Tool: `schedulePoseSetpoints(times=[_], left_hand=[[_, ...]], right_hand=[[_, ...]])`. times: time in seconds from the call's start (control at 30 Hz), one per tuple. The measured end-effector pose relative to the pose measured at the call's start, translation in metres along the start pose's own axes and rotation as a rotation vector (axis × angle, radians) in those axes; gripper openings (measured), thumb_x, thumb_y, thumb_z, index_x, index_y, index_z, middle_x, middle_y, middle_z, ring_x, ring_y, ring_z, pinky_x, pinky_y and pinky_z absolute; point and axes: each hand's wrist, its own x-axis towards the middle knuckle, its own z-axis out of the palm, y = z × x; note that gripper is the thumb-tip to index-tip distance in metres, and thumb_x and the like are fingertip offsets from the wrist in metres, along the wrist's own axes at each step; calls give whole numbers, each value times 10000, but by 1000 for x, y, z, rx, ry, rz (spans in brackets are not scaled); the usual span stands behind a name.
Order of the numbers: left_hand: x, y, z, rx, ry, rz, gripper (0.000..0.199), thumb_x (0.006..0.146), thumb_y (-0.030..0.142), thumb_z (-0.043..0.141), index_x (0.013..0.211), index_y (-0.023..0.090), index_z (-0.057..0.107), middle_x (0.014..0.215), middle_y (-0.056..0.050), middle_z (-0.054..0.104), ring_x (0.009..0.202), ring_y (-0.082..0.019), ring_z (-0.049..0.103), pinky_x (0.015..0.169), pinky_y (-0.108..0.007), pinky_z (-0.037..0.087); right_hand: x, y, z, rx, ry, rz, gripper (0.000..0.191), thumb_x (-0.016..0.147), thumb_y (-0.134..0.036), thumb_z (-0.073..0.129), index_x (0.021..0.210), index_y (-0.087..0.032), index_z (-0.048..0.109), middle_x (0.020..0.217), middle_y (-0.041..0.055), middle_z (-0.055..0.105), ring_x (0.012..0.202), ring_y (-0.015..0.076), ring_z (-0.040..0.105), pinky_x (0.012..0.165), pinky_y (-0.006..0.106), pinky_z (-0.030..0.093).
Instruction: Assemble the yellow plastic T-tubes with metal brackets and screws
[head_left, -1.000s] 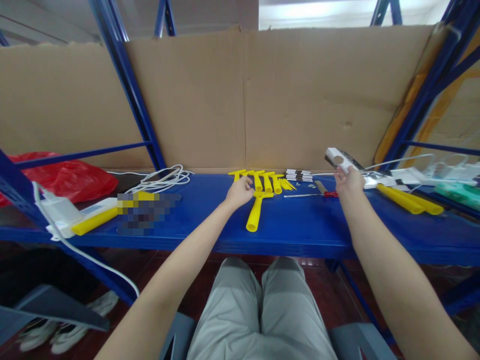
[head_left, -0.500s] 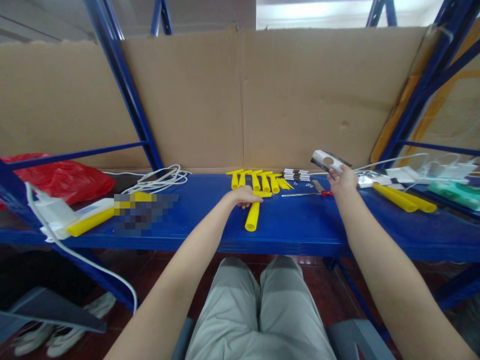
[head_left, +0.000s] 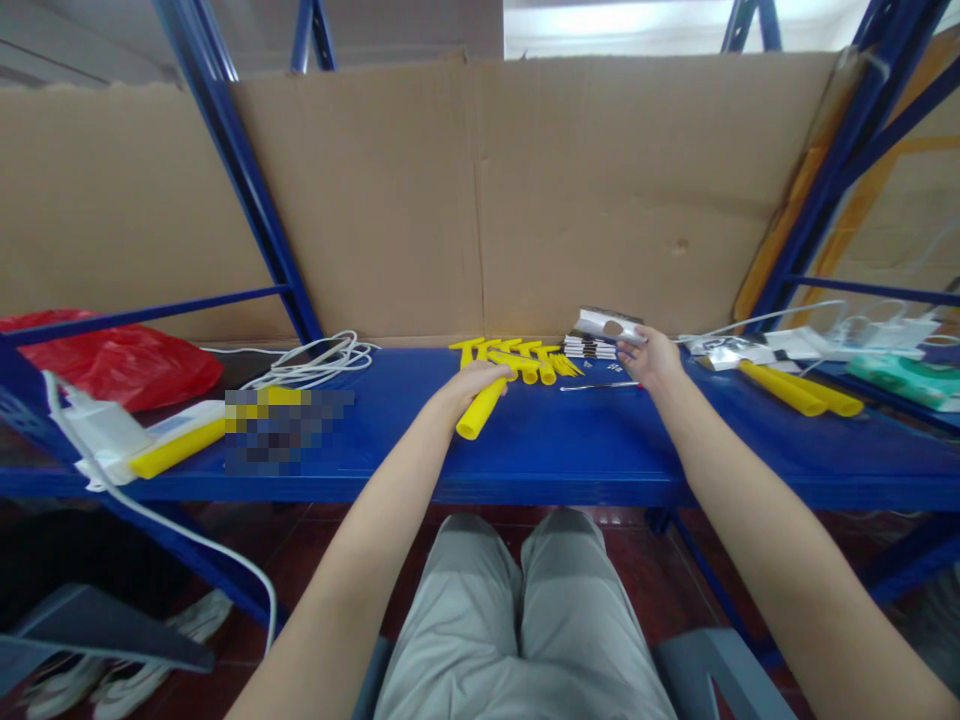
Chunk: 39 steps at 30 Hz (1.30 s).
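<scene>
My left hand (head_left: 482, 378) is closed around a yellow T-shaped piece with a hollow tube handle (head_left: 480, 412), whose open end points toward me, tilted left. My right hand (head_left: 651, 357) grips a white and dark printed sleeve (head_left: 600, 324) with a round hole, held above the table. Beyond my left hand stands a row of similar yellow T-shaped pieces (head_left: 529, 372). Thin yellow strips (head_left: 568, 365) lie beside the row, and a stack of white-and-black pieces (head_left: 589, 347) sits below the sleeve. A screwdriver (head_left: 600, 386) lies nearby, its handle partly behind my right hand.
On the right of the blue table (head_left: 570, 450) are two yellow tubes (head_left: 802, 390), silver packets (head_left: 731, 352) and a green pack (head_left: 904, 380). At left lie a coiled white cable (head_left: 330, 360), a red bag (head_left: 127, 360) and a yellow tube (head_left: 180, 447). Cardboard (head_left: 600, 200) stands behind.
My right hand has brought the sleeve left, toward the middle. In my left hand the yellow T-shaped piece has turned and lifted, its open end swinging to the left.
</scene>
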Motion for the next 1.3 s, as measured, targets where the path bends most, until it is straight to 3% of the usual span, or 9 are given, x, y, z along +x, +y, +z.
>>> schedulePoseSetpoints(times=[0.1, 0.27, 0.43, 0.53, 0.77, 0.9, 1.1, 1.3], left_hand=[[6, 0, 2, -228, 122, -31, 69, 842, 137, 582, 834, 111, 645, 601, -38, 624, 452, -97, 527, 484, -215, 424], [21, -6, -1, -443, 201, -83, 162, 890, 189, 556, 994, 119, 659, 627, -40, 637, 480, -111, 559, 521, -216, 458], [32, -9, -10, -624, 308, -97, 211, 929, 201, 460, 995, 141, 651, 549, -5, 584, 417, -95, 521, 456, -184, 409], [33, -8, -14, -680, 357, -97, 208, 931, 203, 456, 1019, 157, 640, 604, -12, 623, 442, -105, 552, 467, -194, 425], [27, -7, -10, -687, 449, -45, 171, 964, 231, 446, 1029, 187, 599, 593, 26, 609, 340, -55, 430, 393, -158, 336], [23, -6, -4, -647, 401, -56, 171, 952, 219, 475, 1046, 151, 602, 545, 14, 596, 363, -72, 470, 413, -166, 371], [21, -7, -1, -622, 300, -75, 148, 938, 209, 504, 965, 119, 619, 492, 16, 564, 375, -73, 488, 421, -164, 390], [29, -13, -2, -646, 311, -56, 68, 903, 176, 554, 894, 134, 606, 517, 14, 596, 418, -76, 534, 500, -173, 463]], right_hand=[[-11, 11, 12, -56, -154, 17, 94, 831, -114, 505, 762, -176, 520, 593, -7, 608, 483, 87, 540, 490, 190, 469], [-28, 24, 20, -157, -478, 105, 133, 889, -127, 489, 809, -164, 589, 708, 33, 682, 569, 102, 613, 611, 229, 529], [-33, 28, 19, -213, -665, 124, 90, 877, -135, 552, 846, -167, 630, 792, 50, 711, 632, 107, 640, 677, 241, 543], [-34, 31, 19, -248, -738, 151, 63, 862, -147, 586, 838, -164, 641, 794, 49, 712, 606, 108, 630, 657, 248, 545], [-33, 41, 21, -275, -825, 155, 97, 853, -131, 594, 789, -148, 665, 782, 59, 717, 614, 104, 635, 672, 224, 551], [-35, 45, 23, -279, -863, 117, 61, 830, -139, 639, 779, -146, 673, 822, 65, 726, 685, 117, 660, 766, 250, 562], [-49, 44, 31, -265, -778, 110, 71, 795, -116, 675, 729, -139, 666, 800, 65, 734, 694, 134, 679, 722, 268, 597], [-57, 45, 36, -226, -707, 128, 74, 776, -58, 673, 731, -117, 673, 788, 82, 734, 690, 140, 690, 685, 244, 595]])
